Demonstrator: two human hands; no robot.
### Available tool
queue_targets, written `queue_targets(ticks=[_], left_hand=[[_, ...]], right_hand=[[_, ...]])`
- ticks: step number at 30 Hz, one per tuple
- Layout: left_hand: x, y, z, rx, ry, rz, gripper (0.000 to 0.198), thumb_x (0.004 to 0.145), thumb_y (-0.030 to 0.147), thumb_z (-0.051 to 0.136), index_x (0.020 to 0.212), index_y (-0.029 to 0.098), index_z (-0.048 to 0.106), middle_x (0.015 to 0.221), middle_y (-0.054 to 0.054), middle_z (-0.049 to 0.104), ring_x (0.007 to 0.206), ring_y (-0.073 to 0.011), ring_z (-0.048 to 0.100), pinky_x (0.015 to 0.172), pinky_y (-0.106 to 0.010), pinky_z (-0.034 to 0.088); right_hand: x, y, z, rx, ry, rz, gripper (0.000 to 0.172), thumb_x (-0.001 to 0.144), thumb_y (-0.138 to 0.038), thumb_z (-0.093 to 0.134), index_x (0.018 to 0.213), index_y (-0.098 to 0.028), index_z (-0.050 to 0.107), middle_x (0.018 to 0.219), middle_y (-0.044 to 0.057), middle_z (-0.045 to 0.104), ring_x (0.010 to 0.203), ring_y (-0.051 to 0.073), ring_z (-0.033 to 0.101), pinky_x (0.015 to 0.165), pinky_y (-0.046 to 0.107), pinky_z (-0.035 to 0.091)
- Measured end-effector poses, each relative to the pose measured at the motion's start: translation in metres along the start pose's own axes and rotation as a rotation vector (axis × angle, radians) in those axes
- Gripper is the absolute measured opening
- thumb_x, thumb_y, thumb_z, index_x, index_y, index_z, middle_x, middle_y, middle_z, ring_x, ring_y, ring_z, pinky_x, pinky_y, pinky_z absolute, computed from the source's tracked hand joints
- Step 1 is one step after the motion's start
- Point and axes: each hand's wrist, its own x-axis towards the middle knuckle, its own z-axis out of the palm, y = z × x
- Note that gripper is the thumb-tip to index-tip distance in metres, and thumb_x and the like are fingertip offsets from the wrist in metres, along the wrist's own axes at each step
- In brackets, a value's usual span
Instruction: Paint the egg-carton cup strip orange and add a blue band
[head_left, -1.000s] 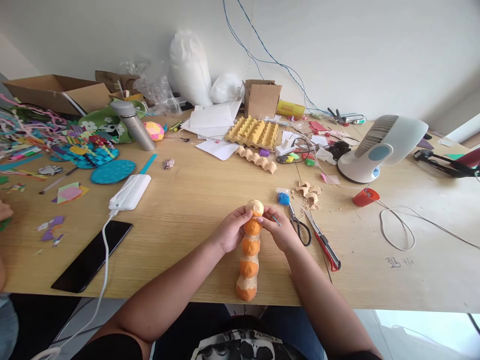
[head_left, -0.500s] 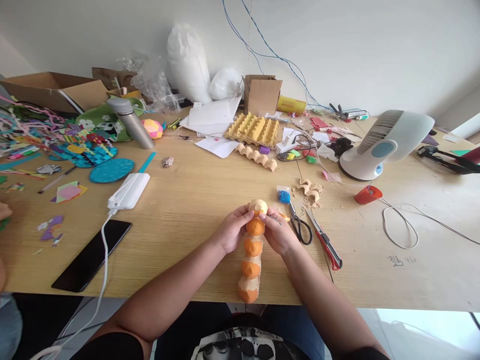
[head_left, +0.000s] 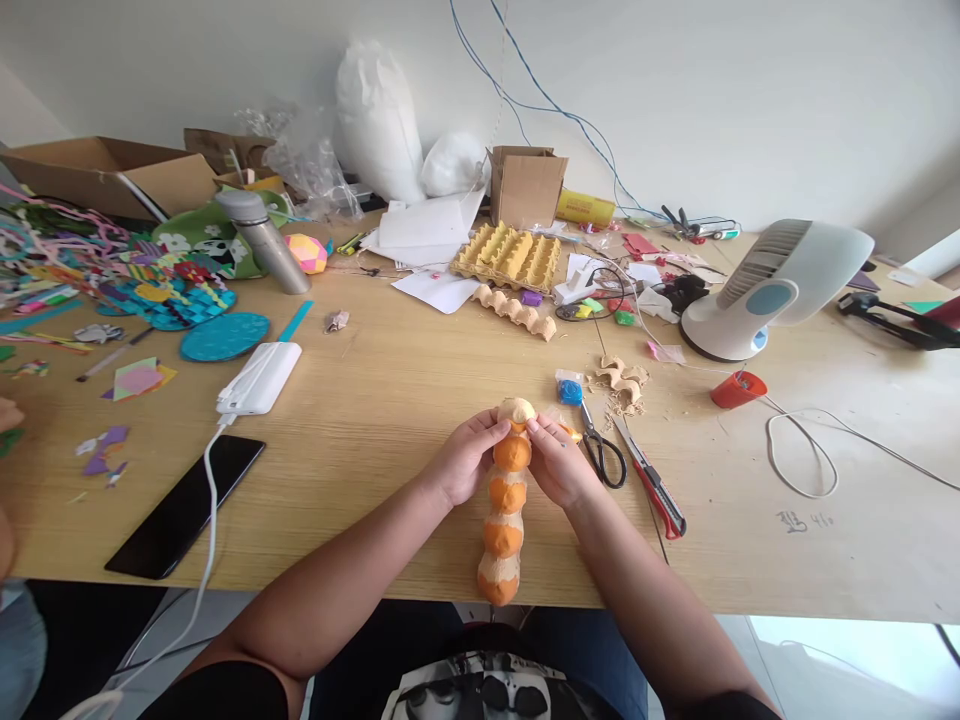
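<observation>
And here the egg-carton strip [head_left: 507, 497] is held right in front of the body, its long axis run almost straight back from the fingertips towards the person, the near end drawn a touch to the left. The pale end cup [head_left: 516, 409] is placed farthest away, and it is just below this cup that the grip is taken: both hands are set at the far end, so neither is favoured as the nearer. On one side the strip is pinched by the left hand [head_left: 471, 458], thumb laid against the edge; on the other it is pinched by the right hand [head_left: 559, 465], fingertips pressed in. Whether the near end is borne by the table [head_left: 360, 420] or raised above it cannot be told. Four orange-capped bumps are left uncovered below the hands.

And what is changed? Against the frame from a second ago, the right fingertips are shifted a little outward and up, towards the pale cup. The thin stick [head_left: 564, 445] that was seen lying across the right fingers is now mostly lost to view, only a tiny tip being shown. The left pinch is little altered.
</observation>
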Motion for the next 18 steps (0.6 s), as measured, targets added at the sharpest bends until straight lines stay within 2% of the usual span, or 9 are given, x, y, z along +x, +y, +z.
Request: queue_targets(ticks=[5, 11, 18], left_hand=[[0.000, -0.001, 0.001, -0.003, -0.002, -0.017, 0.039, 0.079, 0.040, 0.095, 0.105, 0.014, 0.080, 0.094, -0.006, 0.078, 0.083, -0.0153, 0.069, 0.076, -0.024, 0.051], [0.000, -0.001, 0.001, -0.020, 0.014, -0.039, 0.038, 0.077, 0.043, 0.096, 0.096, 0.015, 0.080, 0.090, -0.006, 0.077, 0.080, -0.0154, 0.067, 0.074, -0.025, 0.051], [0.001, 0.000, -0.001, -0.011, 0.064, -0.041, 0.038, 0.074, 0.045, 0.097, 0.091, 0.016, 0.081, 0.089, -0.006, 0.075, 0.080, -0.0158, 0.065, 0.075, -0.025, 0.053]], right_hand=[[-0.001, 0.000, 0.005, 0.094, 0.041, 0.015, 0.049, 0.074, -0.067, 0.091, 0.092, -0.024, 0.074, 0.090, 0.005, 0.081, 0.103, 0.031, 0.076, 0.082, 0.039, 0.060], [0.000, 0.003, 0.010, 0.226, 0.057, 0.025, 0.043, 0.073, -0.059, 0.095, 0.089, -0.023, 0.077, 0.085, 0.004, 0.080, 0.097, 0.028, 0.074, 0.085, 0.039, 0.057], [0.002, 0.008, 0.012, 0.264, 0.059, 0.014, 0.041, 0.072, -0.059, 0.095, 0.084, -0.024, 0.076, 0.083, 0.004, 0.079, 0.098, 0.030, 0.074, 0.086, 0.040, 0.057]])
